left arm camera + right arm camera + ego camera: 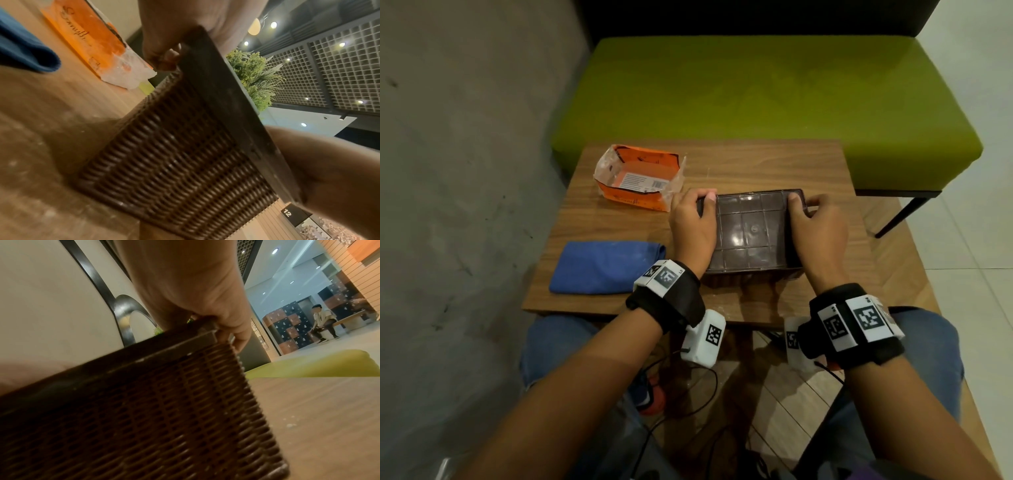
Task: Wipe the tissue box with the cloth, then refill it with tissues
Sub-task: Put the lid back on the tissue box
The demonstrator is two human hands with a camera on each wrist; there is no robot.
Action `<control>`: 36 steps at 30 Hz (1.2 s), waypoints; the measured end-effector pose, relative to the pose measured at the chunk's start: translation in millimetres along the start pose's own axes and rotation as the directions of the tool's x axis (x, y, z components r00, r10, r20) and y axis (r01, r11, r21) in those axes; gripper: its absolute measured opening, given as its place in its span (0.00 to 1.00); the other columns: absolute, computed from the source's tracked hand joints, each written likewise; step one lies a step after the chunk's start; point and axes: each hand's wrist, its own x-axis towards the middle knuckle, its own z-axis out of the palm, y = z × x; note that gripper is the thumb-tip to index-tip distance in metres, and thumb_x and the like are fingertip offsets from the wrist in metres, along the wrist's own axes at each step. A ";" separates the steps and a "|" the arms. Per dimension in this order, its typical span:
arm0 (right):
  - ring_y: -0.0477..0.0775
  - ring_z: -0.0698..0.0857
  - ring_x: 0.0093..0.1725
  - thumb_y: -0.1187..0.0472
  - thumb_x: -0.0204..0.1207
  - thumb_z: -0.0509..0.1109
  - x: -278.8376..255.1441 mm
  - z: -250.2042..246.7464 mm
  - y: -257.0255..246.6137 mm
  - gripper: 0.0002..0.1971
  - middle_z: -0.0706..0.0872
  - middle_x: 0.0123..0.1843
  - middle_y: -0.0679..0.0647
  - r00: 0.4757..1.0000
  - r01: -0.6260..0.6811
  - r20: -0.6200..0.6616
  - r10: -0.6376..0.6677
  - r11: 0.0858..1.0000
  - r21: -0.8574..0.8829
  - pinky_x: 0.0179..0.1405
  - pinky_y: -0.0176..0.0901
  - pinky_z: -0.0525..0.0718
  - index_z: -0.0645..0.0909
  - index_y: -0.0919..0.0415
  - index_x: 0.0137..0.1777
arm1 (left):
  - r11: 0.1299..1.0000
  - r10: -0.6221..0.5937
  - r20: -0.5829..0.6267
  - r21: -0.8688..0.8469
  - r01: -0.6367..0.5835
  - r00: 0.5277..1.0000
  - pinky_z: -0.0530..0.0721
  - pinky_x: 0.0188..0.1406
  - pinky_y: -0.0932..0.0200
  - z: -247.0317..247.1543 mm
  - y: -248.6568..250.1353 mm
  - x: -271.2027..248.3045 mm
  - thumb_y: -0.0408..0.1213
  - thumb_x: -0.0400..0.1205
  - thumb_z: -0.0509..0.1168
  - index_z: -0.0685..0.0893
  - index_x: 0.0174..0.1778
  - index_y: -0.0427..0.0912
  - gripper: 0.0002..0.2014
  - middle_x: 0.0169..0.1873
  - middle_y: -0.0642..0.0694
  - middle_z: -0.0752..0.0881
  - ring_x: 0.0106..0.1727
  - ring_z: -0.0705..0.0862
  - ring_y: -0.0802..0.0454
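A dark brown woven tissue box point(751, 233) stands on the wooden table point(756, 164), its glossy gridded face turned up. My left hand point(693, 224) grips its left end, thumb on top. My right hand point(816, 226) grips its right end the same way. In the left wrist view the box point(174, 154) shows its woven side, with my left fingers point(162, 56) curled over its far corner. In the right wrist view the box point(144, 410) fills the frame and my right fingers point(232, 331) wrap its top edge. A folded blue cloth point(604, 267) lies to the left. An opened orange tissue pack point(638, 178) sits behind it.
A green bench point(756, 92) stands against the table's far edge. A grey wall point(465, 137) runs along the left. My knees in jeans point(558, 342) sit under the near table edge, with cables point(705, 394) on the floor. A person point(322, 321) sits far off to the right.
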 end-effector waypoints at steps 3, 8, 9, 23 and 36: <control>0.57 0.81 0.38 0.46 0.81 0.64 5.7 -5.7 -0.8 0.21 0.83 0.36 0.56 0.999 -0.018 0.041 0.018 1.000 0.004 0.30 0.45 0.67 0.81 0.66 0.43 | 1.000 -0.014 0.002 0.010 0.014 1.000 0.68 0.47 0.69 4.9 3.9 4.3 0.36 0.82 0.64 0.86 0.50 0.37 0.08 0.48 0.42 0.83 0.50 0.76 0.54; 0.65 0.84 0.51 0.39 0.75 0.65 17.3 0.7 10.3 0.24 0.86 0.37 0.64 0.998 -0.020 0.052 0.021 1.000 -0.015 0.35 0.44 0.71 0.80 0.57 0.27 | 0.997 -0.077 0.003 0.001 0.077 0.997 0.78 0.52 0.55 9.3 -6.1 4.6 0.37 0.82 0.63 0.86 0.49 0.37 0.08 0.48 0.40 0.86 0.51 0.82 0.46; 0.66 0.84 0.50 0.40 0.76 0.66 16.9 0.6 10.4 0.25 0.86 0.35 0.64 0.998 -0.019 0.057 0.020 1.000 -0.020 0.35 0.44 0.73 0.80 0.58 0.26 | 0.997 -0.084 0.002 0.000 0.084 0.997 0.79 0.52 0.55 9.9 -6.1 4.4 0.37 0.82 0.63 0.86 0.48 0.38 0.08 0.48 0.41 0.86 0.51 0.82 0.46; 0.57 0.78 0.43 0.46 0.82 0.62 22.0 0.5 6.7 0.17 0.80 0.42 0.56 0.991 -0.049 0.122 0.056 0.997 -0.064 0.39 0.45 0.68 0.72 0.62 0.47 | 0.988 -0.142 0.037 0.063 0.140 0.989 0.72 0.57 0.60 14.2 6.1 9.5 0.36 0.83 0.63 0.85 0.49 0.37 0.08 0.51 0.38 0.82 0.57 0.76 0.46; 0.54 0.74 0.46 0.50 0.84 0.62 10.7 7.8 4.5 0.20 0.74 0.48 0.57 0.993 -0.076 0.090 0.079 0.997 -0.033 0.40 0.42 0.66 0.72 0.71 0.59 | 0.966 -0.097 0.161 0.253 0.054 0.982 0.67 0.51 0.63 7.0 1.3 19.7 0.41 0.84 0.61 0.83 0.53 0.39 0.10 0.55 0.38 0.78 0.57 0.73 0.45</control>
